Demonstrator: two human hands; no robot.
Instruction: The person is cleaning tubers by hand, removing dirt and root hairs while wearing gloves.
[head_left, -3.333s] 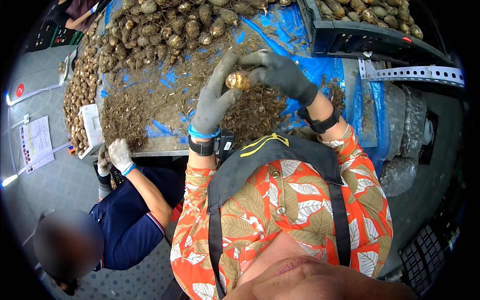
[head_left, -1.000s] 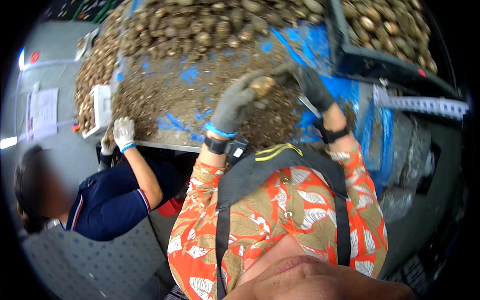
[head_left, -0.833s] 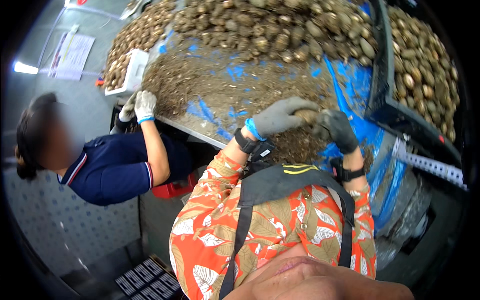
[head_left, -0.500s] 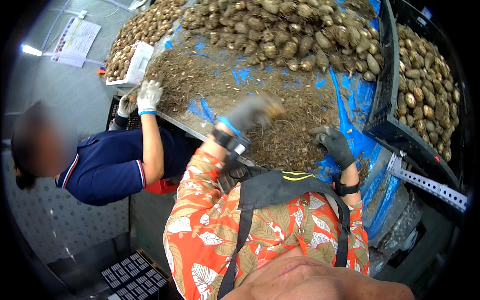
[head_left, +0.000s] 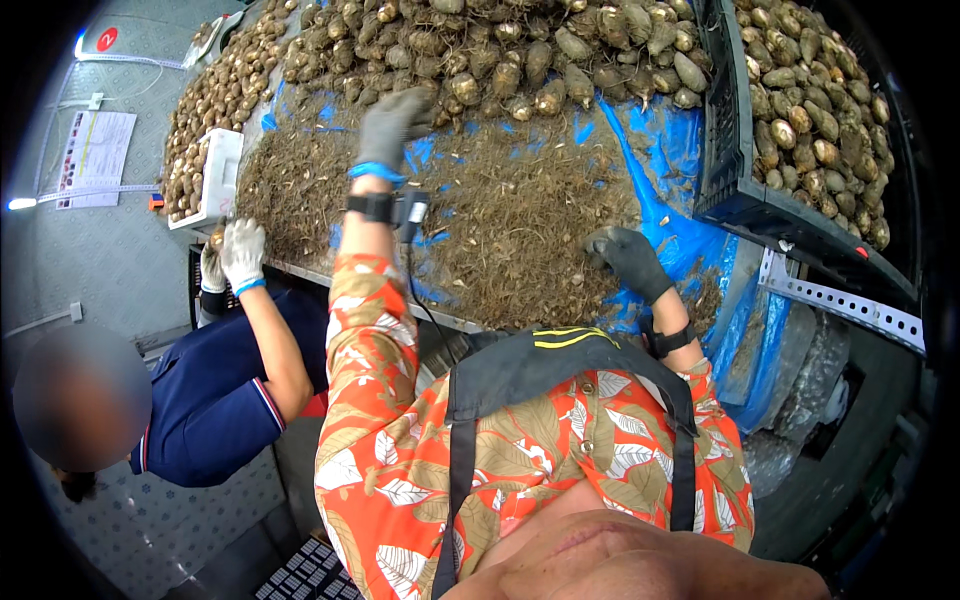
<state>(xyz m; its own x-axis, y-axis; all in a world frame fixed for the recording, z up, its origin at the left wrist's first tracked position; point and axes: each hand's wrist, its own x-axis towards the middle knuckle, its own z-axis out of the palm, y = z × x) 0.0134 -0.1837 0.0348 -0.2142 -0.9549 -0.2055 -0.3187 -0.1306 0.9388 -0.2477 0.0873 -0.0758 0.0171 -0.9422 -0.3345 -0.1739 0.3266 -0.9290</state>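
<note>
My left hand (head_left: 392,128), in a dark grey glove, reaches to the near edge of a heap of hairy brown taro corms (head_left: 505,75). Motion smears its fingers, so its grip is unclear. A black band and a small dark box with a cable sit at that wrist. Lower right, my right hand (head_left: 630,262), also gloved in grey, rests over the layer of loose root fibres (head_left: 510,240). Its fingers are curled inward; whatever they may hold is hidden. Blue plastic sheeting (head_left: 665,235) shows beneath the fibres.
To the right, a black crate (head_left: 745,195) holds more corms. On the left, a co-worker's white-gloved hand (head_left: 242,255) is near a white box (head_left: 220,180) and a pile of cleaner corms (head_left: 225,95). A perforated metal rail (head_left: 840,305) runs beside the crate.
My left hand has swung away from me and leftward, from above the fibres to the heap's edge. My right hand stays over the fibres. The whole view has shifted slightly.
</note>
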